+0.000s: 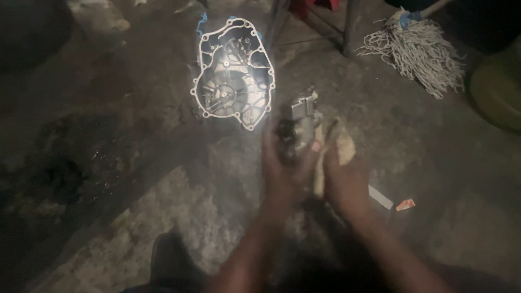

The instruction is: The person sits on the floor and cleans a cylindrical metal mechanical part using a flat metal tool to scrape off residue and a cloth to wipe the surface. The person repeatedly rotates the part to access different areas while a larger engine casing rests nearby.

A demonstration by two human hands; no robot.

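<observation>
My left hand [285, 165] grips a small grey metal engine part [300, 118], held up in front of me over the floor. My right hand [346, 182] holds a pale yellowish rag [341, 146] pressed against the right side of that part. Beyond the hands, a bright metal engine cover [233, 73] lies flat on the dark concrete floor, its inner side facing up, apart from both hands. The picture is dim and the hands are blurred.
A string mop head [418, 51] lies at the upper right, beside the metal legs of a stool [347, 27]. A yellow-green container [499, 81] stands at the right edge. A small white and orange scrap [393, 202] lies right of my right hand. A dark shoe [171, 260] shows at the bottom.
</observation>
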